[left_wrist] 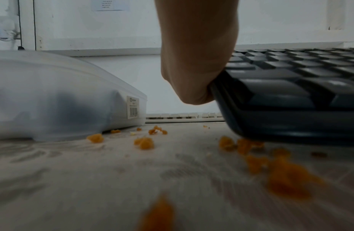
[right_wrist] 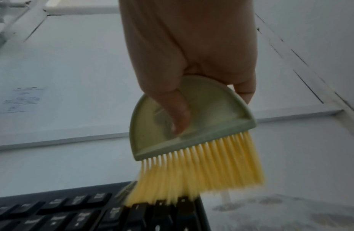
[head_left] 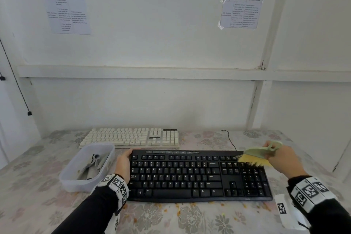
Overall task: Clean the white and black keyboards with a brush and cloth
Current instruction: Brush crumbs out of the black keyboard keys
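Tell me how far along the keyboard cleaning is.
Done: hard to say; orange crumbs already lie on the tablecloth around the black keyboard, so some brushing seems done.
In hand: the left hand holds that keyboard's left edge while the right hand sweeps the brush over its top right corner.
Left: the cloth sits unused in the plastic tub; the white keyboard lies untouched behind.
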### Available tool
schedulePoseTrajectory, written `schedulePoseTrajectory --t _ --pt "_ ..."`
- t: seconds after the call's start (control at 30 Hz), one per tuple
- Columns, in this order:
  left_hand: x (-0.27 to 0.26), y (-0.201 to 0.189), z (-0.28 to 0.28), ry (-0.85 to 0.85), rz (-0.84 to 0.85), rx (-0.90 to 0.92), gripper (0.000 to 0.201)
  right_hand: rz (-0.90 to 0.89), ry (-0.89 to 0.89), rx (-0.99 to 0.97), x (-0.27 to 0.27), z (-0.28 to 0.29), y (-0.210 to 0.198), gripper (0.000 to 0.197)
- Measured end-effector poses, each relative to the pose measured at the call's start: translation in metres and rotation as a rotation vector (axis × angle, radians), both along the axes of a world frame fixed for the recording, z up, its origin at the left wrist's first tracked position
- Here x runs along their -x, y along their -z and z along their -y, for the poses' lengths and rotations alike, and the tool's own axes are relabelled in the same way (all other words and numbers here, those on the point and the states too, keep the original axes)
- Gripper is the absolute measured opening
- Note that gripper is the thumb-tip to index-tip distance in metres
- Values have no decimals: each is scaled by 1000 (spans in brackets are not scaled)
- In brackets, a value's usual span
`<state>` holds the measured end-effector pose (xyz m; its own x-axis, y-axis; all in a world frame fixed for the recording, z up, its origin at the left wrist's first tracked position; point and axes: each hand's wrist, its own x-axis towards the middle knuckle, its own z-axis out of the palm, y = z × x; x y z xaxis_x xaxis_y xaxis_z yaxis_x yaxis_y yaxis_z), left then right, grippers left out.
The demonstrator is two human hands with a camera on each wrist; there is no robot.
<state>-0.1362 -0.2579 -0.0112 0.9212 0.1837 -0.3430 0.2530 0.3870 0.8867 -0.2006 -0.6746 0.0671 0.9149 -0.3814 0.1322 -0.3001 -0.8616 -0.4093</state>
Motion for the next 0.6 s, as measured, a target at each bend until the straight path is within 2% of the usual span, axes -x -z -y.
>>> schedulePoseTrajectory --t 0.03,0.1,0.17,0.23,0.37,0.5,0.6 --pt "-1 1 -1 -3 9 -3 40 -3 35 54 1 1 -3 19" --pt "-1 1 0 0 19 -6 40 33 76 136 4 -4 -11 25" --pt "2 0 0 17 24 6 40 91 16 129 8 -21 -21 31" --pt "2 -1 0 12 23 11 40 129 -130 47 10 -49 -29 31" --pt "3 -4 0 5 14 27 39 206 -462 -180 -2 -116 -25 46" --pt "5 -5 1 2 14 4 40 100 -742 -246 -5 -193 -16 16" --pt "4 -4 -1 -17 29 -32 38 93 -851 -188 -7 -234 -8 14"
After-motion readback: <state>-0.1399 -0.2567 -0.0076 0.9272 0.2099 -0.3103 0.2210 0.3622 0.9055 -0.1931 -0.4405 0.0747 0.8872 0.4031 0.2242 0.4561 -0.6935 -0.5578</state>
